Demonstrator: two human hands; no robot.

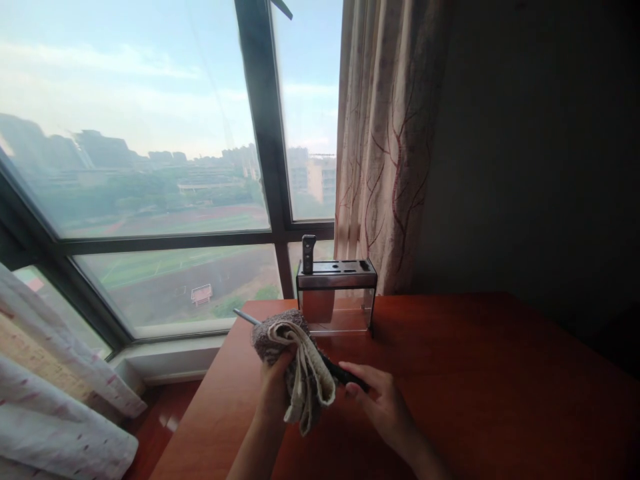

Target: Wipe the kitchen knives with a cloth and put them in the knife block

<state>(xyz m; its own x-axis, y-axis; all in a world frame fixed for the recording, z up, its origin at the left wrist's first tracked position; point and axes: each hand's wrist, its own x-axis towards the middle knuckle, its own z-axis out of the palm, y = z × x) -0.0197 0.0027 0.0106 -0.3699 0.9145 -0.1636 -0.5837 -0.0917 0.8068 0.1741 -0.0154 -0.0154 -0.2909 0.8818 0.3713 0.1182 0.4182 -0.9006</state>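
My left hand (275, 383) is closed around a folded grey and cream cloth (303, 363), which wraps the blade of a knife. Past the cloth on the left, the narrow silver tip of the knife (247, 317) sticks out; most of the blade is hidden. My right hand (377, 393) grips its black handle (343, 375), with fingers and thumb pressed on it. Behind the cloth, a knife block (337, 280) with clear sides and a slotted top stands on the table. One knife with a dark riveted handle (309, 255) is upright in its left end.
The reddish-brown wooden table (475, 373) reaches to the right and toward me. Large windows (150, 167) with dark frames rise behind and to the left. A patterned curtain (385, 133) hangs behind the block, and another curtain (55, 400) lies at lower left.
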